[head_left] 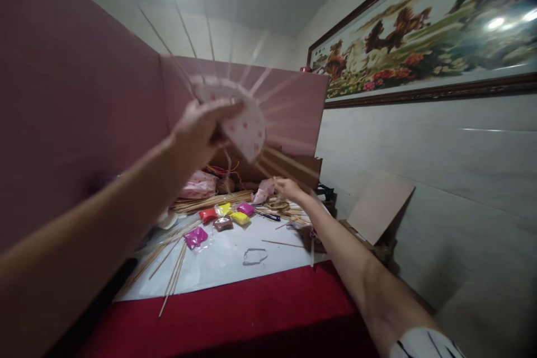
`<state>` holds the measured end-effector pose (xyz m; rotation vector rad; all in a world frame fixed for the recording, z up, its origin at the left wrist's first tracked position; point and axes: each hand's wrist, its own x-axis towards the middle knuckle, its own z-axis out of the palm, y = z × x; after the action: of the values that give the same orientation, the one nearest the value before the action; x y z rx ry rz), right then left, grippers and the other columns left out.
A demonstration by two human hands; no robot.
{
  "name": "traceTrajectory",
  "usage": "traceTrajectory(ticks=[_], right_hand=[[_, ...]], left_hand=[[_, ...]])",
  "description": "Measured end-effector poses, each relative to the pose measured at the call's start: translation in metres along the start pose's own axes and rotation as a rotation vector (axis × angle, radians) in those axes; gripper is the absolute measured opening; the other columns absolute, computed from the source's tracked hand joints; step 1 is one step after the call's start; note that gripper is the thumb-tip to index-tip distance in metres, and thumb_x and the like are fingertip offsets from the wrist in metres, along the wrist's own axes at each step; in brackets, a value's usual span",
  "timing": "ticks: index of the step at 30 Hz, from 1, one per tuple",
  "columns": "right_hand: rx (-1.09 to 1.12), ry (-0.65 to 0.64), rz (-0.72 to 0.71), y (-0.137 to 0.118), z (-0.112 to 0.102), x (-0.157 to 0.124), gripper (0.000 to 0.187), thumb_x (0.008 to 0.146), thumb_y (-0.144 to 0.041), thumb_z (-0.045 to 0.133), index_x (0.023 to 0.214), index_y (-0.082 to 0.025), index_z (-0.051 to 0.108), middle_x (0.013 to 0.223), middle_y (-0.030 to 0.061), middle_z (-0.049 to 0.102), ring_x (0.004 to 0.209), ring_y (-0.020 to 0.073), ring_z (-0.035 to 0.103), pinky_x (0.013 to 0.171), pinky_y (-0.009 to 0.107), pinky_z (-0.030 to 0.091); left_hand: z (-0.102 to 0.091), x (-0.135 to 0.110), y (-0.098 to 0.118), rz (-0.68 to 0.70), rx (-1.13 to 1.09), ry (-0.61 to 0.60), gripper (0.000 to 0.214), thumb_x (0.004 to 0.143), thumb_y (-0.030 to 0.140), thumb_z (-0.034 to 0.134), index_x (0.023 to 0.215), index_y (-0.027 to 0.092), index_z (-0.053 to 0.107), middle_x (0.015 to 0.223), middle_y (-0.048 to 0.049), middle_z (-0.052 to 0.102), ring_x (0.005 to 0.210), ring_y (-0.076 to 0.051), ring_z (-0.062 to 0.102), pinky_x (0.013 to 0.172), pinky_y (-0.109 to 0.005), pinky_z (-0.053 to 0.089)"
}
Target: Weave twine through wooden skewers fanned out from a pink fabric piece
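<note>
My left hand [201, 128] is raised in front of me and closed on a small paper umbrella [243, 123], white with pink dots, with thin wooden ribs fanning out; it is blurred by motion. My right hand [287, 187] reaches far across the table to a pile of sticks and pink dotted paper [262, 193]. Its fingers are curled over that pile, and I cannot make out what they hold.
A white sheet [226, 263] covers a red table [251, 313]. On it lie several small coloured bags [222, 217], thin bamboo sticks [174, 271] and a clear wrapper [254, 256]. A pink board [75, 95] walls the left and back. Cardboard [377, 207] leans at the right wall.
</note>
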<state>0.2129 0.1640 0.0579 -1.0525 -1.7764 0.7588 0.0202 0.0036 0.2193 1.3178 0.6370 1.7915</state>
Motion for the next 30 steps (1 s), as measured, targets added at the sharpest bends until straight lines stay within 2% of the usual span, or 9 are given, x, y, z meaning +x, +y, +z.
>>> traceTrajectory(ticks=[3,5,7,10,13,17,21,24,30], right_hand=[[-0.022,-0.045,-0.051,-0.016,0.015,-0.018,0.007,0.056,-0.016,0.066,0.062,-0.014,0.064,0.079,0.0070,0.065,0.086,0.0233,0.057,0.074,0.029,0.042],[0.046,-0.073,-0.127,-0.026,0.031,-0.040,0.020,0.063,-0.019,0.059,0.082,-0.017,0.066,0.094,0.0048,0.064,0.091,0.0197,0.056,0.077,0.028,0.043],[0.383,-0.187,-0.223,-0.036,0.049,-0.063,0.029,0.071,-0.023,0.053,0.098,-0.018,0.062,0.100,0.0053,0.062,0.091,0.0184,0.056,0.076,0.029,0.043],[0.672,-0.257,-0.203,-0.048,0.074,-0.089,0.028,0.076,-0.038,0.053,0.094,-0.019,0.062,0.084,0.0052,0.062,0.076,0.0178,0.055,0.062,0.028,0.043],[0.717,-0.323,-0.112,-0.053,0.089,-0.098,0.033,0.069,-0.050,0.062,0.084,-0.020,0.061,0.066,0.0013,0.055,0.056,0.0137,0.045,0.048,0.026,0.035],[0.582,-0.412,0.021,-0.043,0.088,-0.089,0.038,0.067,-0.054,0.063,0.060,-0.017,0.054,0.051,-0.0041,0.038,0.045,0.0070,0.026,0.042,0.023,0.021],[0.441,-0.325,-0.014,-0.028,0.089,-0.078,0.040,0.064,-0.052,0.066,0.054,-0.014,0.057,0.048,-0.0047,0.037,0.047,0.0065,0.026,0.044,0.023,0.018],[0.361,-0.320,-0.004,-0.016,0.097,-0.079,0.041,0.066,-0.052,0.064,0.056,-0.013,0.062,0.048,-0.0040,0.039,0.047,0.0067,0.027,0.045,0.023,0.017],[0.343,-0.257,0.068,0.002,0.108,-0.090,0.042,0.071,-0.052,0.059,0.059,-0.012,0.062,0.047,-0.0052,0.034,0.046,0.0064,0.024,0.045,0.023,0.017]], left_hand=[[-0.018,-0.038,-0.034,-0.187,-0.074,-0.051,0.023,0.063,0.013,0.069,0.085,0.009,0.062,0.071,-0.0045,0.066,0.064,-0.017,0.061,0.061,-0.029,0.051],[-0.032,-0.056,-0.062,-0.303,-0.165,-0.069,0.021,0.064,0.013,0.069,0.084,0.010,0.063,0.074,-0.0051,0.067,0.065,-0.015,0.062,0.061,-0.025,0.050],[-0.045,-0.066,-0.086,-0.356,-0.245,-0.060,0.017,0.065,0.012,0.068,0.081,0.011,0.063,0.072,-0.0036,0.066,0.062,-0.013,0.061,0.059,-0.023,0.049],[-0.059,-0.068,-0.109,-0.395,-0.317,-0.083,0.012,0.068,0.015,0.066,0.078,0.010,0.063,0.069,-0.0036,0.066,0.060,-0.013,0.060,0.057,-0.022,0.049],[-0.071,-0.064,-0.119,-0.369,-0.313,-0.087,0.011,0.070,0.015,0.065,0.079,0.011,0.063,0.069,-0.0033,0.066,0.060,-0.012,0.060,0.056,-0.022,0.048],[-0.091,-0.063,-0.131,-0.396,-0.313,-0.075,0.009,0.072,0.018,0.063,0.079,0.012,0.063,0.068,-0.0029,0.065,0.059,-0.013,0.059,0.055,-0.023,0.047],[-0.112,-0.069,-0.143,-0.440,-0.342,0.005,0.011,0.071,0.016,0.064,0.081,0.012,0.063,0.072,-0.0036,0.067,0.063,-0.014,0.061,0.061,-0.024,0.049],[-0.121,-0.074,-0.148,-0.499,-0.376,0.101,0.013,0.070,0.017,0.063,0.082,0.012,0.064,0.073,-0.0044,0.068,0.063,-0.015,0.062,0.063,-0.026,0.050],[-0.118,-0.076,-0.154,-0.640,-0.395,0.205,0.017,0.072,0.020,0.060,0.083,0.008,0.063,0.066,-0.0081,0.068,0.058,-0.019,0.063,0.058,-0.030,0.052]])
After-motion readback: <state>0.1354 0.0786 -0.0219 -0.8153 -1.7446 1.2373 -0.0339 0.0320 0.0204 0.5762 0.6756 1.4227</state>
